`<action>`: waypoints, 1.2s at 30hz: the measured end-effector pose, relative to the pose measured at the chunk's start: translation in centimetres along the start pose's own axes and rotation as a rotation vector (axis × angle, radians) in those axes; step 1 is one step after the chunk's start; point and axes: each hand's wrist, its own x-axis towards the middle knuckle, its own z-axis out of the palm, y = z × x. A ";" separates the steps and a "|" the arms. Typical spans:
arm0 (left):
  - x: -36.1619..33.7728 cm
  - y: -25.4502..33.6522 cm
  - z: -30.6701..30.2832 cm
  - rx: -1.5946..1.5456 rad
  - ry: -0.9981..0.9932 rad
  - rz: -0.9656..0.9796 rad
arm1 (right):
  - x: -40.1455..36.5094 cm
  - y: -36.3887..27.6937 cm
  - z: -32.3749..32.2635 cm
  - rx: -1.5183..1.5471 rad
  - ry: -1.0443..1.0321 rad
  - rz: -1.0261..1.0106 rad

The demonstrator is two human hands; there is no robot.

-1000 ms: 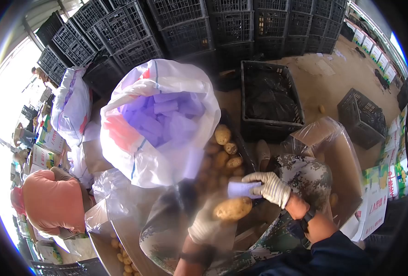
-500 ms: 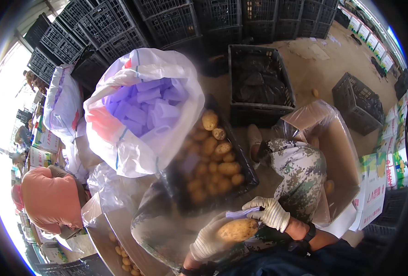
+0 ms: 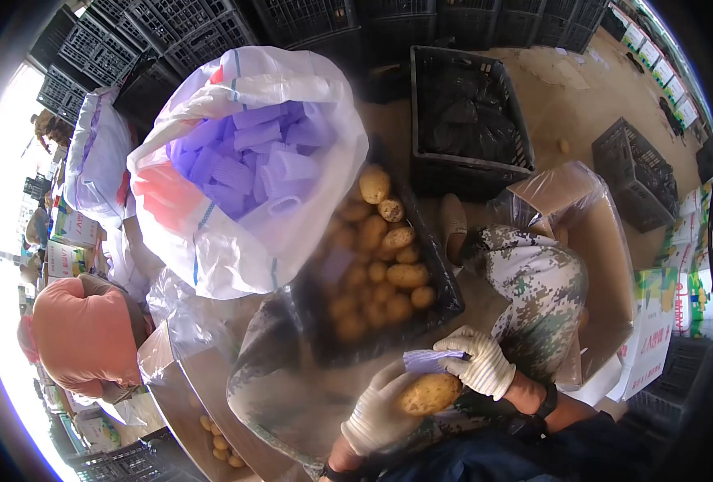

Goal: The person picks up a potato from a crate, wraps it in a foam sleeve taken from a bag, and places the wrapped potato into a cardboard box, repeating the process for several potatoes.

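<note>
In white gloves, both my hands work close together over my lap. My left hand [image 3: 379, 412] is closed on a large potato [image 3: 431, 394], gripping its left end. With my right hand [image 3: 478, 365] I pinch a purple foam net sleeve [image 3: 427, 361] just above the potato; its lower edge overlaps the potato's top in this view. Beyond my hands, between my knees, stands a black crate [image 3: 451, 309] of loose potatoes [image 3: 407, 275]. A large white woven bag [image 3: 228, 261] full of purple foam sleeves [image 3: 232, 173] rises behind the crate's left side.
Lined cardboard boxes flank me: one on the right [image 3: 613, 265], one at lower left [image 3: 212, 386] with potatoes inside. Further off are a black crate [image 3: 473, 177] holding black plastic, another crate [image 3: 633, 177], and stacked crates [image 3: 308, 24]. A person in a pink top [image 3: 87, 333] bends at left.
The foam sleeve has turned from a thin edge-on strip to show more of its broad side above the potato. The view has tilted slightly, shifting the surroundings.
</note>
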 end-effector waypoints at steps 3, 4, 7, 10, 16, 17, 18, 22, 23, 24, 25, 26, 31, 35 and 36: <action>-0.3 -0.9 0.2 0.041 0.026 0.003 | 0.5 0.0 0.1 -0.078 -0.030 -0.082; -0.4 -1.1 0.3 0.057 0.036 -0.005 | 0.7 0.1 0.2 -0.080 -0.045 -0.110; 0.3 -0.6 -1.2 0.077 -0.129 -0.141 | 1.2 -0.2 -0.1 0.057 -0.157 -0.027; 0.5 -2.0 -1.6 -0.147 -0.247 -0.126 | 2.0 -0.2 -0.5 0.114 -0.264 0.003; 1.0 -1.9 -1.2 -0.793 -0.285 -0.300 | 2.2 -0.2 -1.2 0.581 -0.385 0.547; 1.1 -1.9 -1.0 -0.821 -0.250 -0.298 | 2.3 0.1 -1.0 0.935 -0.359 0.604; 1.3 -1.9 -0.7 -0.845 -0.216 -0.293 | 2.5 0.3 -0.9 1.290 -0.324 0.648; 1.8 -0.9 -0.2 -1.284 -0.112 -0.388 | 1.1 0.5 0.5 1.753 -0.477 0.645; 1.8 -0.7 -0.1 -1.385 -0.107 -0.400 | 0.6 0.6 0.6 1.789 -0.535 0.632; 2.0 -0.7 0.1 -1.447 -0.106 -0.363 | 1.0 0.7 0.4 1.799 -0.517 0.742; 2.0 -0.4 0.1 -1.432 -0.070 -0.364 | 1.0 0.4 0.0 1.464 -0.490 0.470; 1.9 0.1 -0.1 -1.416 -0.034 -0.365 | 1.0 -0.2 -0.5 1.119 -0.451 0.217; 2.7 3.6 -0.1 -1.329 0.118 -0.328 | 0.6 0.0 -0.7 0.261 -0.080 -0.110; 4.3 6.2 1.7 -1.016 0.316 -0.264 | 1.4 -2.8 -2.7 0.241 0.387 0.245; 3.8 2.1 2.3 -0.486 0.332 -0.155 | 1.5 -2.8 -3.2 0.030 0.514 -0.093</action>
